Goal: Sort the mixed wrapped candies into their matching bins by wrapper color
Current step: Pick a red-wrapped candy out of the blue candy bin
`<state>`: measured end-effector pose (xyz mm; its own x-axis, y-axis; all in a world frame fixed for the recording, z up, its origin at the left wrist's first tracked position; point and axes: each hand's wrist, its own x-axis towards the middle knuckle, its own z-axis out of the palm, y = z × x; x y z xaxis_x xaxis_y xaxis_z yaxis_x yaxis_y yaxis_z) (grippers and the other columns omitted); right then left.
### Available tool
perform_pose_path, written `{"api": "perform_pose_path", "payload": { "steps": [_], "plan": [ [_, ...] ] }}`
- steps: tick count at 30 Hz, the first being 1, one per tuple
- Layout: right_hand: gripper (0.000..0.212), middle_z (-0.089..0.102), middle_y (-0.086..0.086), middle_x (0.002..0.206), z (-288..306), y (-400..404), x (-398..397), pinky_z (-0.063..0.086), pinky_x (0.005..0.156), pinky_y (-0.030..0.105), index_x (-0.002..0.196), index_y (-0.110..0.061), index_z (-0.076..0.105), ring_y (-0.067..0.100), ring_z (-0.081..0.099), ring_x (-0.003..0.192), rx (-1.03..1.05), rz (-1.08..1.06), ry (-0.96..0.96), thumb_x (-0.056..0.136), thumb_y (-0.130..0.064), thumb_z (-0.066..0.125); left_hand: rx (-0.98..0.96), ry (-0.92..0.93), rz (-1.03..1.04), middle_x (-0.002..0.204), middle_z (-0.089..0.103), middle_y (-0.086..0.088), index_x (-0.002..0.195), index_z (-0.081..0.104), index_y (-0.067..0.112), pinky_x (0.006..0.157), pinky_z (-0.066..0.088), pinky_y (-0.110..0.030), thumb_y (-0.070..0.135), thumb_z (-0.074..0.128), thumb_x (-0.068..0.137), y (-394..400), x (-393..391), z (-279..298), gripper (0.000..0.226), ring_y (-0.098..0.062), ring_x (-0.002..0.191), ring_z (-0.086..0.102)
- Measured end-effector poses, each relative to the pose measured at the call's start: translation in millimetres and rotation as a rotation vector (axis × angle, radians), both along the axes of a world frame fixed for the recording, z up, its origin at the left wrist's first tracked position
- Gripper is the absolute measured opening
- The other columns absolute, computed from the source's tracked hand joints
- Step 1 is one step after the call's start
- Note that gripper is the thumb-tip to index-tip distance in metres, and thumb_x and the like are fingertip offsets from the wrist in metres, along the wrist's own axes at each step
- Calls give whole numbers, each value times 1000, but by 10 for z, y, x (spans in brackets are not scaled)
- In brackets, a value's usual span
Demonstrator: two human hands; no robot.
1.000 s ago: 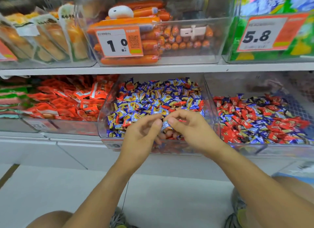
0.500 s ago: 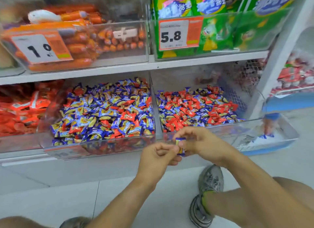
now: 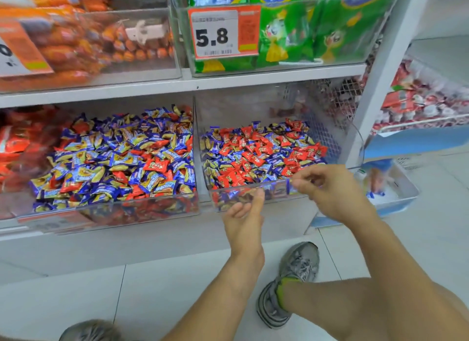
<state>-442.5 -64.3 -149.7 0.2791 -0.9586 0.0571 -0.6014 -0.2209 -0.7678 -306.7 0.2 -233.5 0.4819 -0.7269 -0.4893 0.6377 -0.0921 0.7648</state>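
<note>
The right hand (image 3: 327, 191) had its fingers curled, and something small and blue (image 3: 289, 186) showed at their tips, likely a wrapped candy, though motion blur kept me from being sure it was pinched. That hand hung just over the front rim of the right bin. The left hand (image 3: 245, 213) was below it, palm up and fingers loose, holding nothing, just in front of the same bin's clear front wall.

The white shelf unit (image 3: 253, 80) filled most of what I could see. On its lower level sat two clear bins side by side. The left bin (image 3: 111, 215) was heaped with mostly blue-and-yellow wrapped candies (image 3: 111, 160), a scatter of red ones among them. The right bin (image 3: 256, 97) held fewer, red candies (image 3: 256, 147) mingled with blue.

Above were a bin of orange sausages (image 3: 76, 43) and a bin of green snack bags (image 3: 304, 33) carrying a price tag (image 3: 223, 32) that read 5.8.

Down on the pale tiled floor (image 3: 76, 290), a grey sneaker (image 3: 294, 277) was planted beside the person's bent bare knee.
</note>
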Motion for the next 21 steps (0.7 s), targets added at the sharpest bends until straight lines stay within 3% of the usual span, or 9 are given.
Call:
{"api": "perform_pose_path", "payload": {
  "steps": [2,5,8,10,14,16,18,21],
  "plan": [
    [11,67,-15,80,-6,-65,-177,43,66,6,82,-22,72,1,61,73,-139,-143,-7,90,-15,69,34,81,-25,113,63,-6,120,51,3,88,51,-33,36,84,73,-106,-155,2,66,-19,105,62],
    [9,66,0,97,-125,-150,-290,51,82,27,87,-18,68,15,60,86,-254,-165,65,93,-13,64,1,148,-83,107,63,-7,102,56,5,89,52,-33,35,81,77,-221,-351,48,46,-18,107,62],
    [16,62,-14,85,-234,-114,-195,38,69,19,85,-26,62,10,55,81,-238,-41,117,94,-13,64,-76,119,-84,87,69,-6,81,59,11,79,56,-29,25,76,84,-209,-420,54,22,-23,92,68],
    [13,57,-22,79,-240,-104,-123,38,70,25,87,-24,65,13,54,85,-231,-9,116,95,-15,63,-40,33,5,83,70,-8,89,57,10,69,57,-29,18,74,85,-174,-367,20,20,-21,75,69],
    [11,66,-13,90,-207,-124,-23,49,81,38,89,-21,66,16,58,91,-167,117,72,97,-17,60,-31,-256,43,71,63,-11,101,60,5,55,50,-25,21,68,90,-23,-194,-94,21,-13,53,58],
    [9,65,-14,98,-207,-86,52,50,85,36,91,-18,70,13,60,97,-152,156,5,96,-19,62,-61,-328,4,63,61,-10,94,66,3,58,50,-24,24,65,92,86,-104,-134,21,-14,55,56],
    [6,59,-9,109,-221,-31,127,49,86,26,90,-20,73,6,57,101,-150,164,-80,93,-20,68,-85,-339,-9,60,61,-9,88,66,1,61,50,-28,23,64,93,164,-13,-140,23,-17,57,56],
    [8,55,-7,98,-232,31,208,41,84,17,85,-30,72,2,49,94,-188,131,-79,89,-23,71,-82,-358,7,59,62,-8,84,66,3,62,51,-30,21,62,94,228,114,-130,22,-18,57,56]
  ]
}}
